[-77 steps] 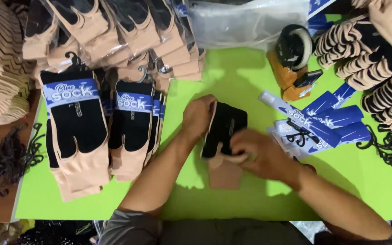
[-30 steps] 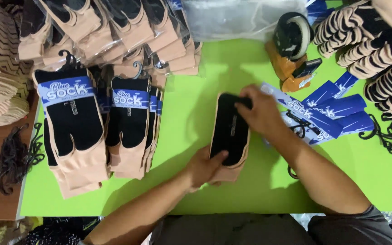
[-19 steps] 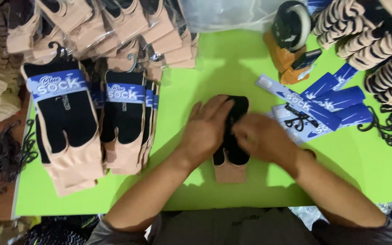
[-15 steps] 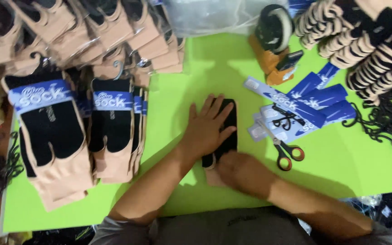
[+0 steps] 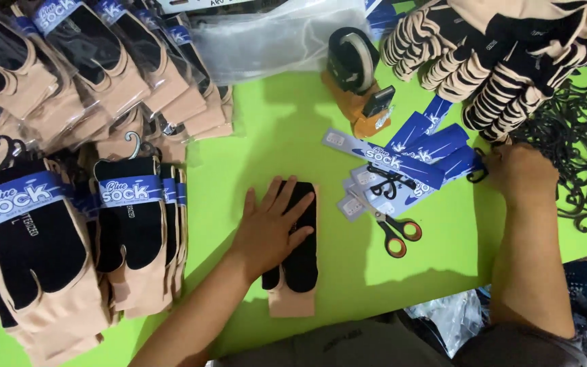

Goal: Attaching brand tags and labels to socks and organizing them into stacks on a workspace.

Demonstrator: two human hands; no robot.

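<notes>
The left hand [image 5: 272, 228] lies flat with fingers spread on the folded black-and-tan sock pair [image 5: 295, 261] at centre, unbanded; at three o'clock the right hand [image 5: 521, 173] closes around black plastic hooks [image 5: 579, 170], grip partly hidden

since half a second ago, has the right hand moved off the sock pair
Yes. The right hand has left the sock pair and gone right, past the scissors, to the black hooks.

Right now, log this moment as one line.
left hand: flat on sock pair | right hand: at black hooks | scissors: beside paper labels | surface: green table
</notes>
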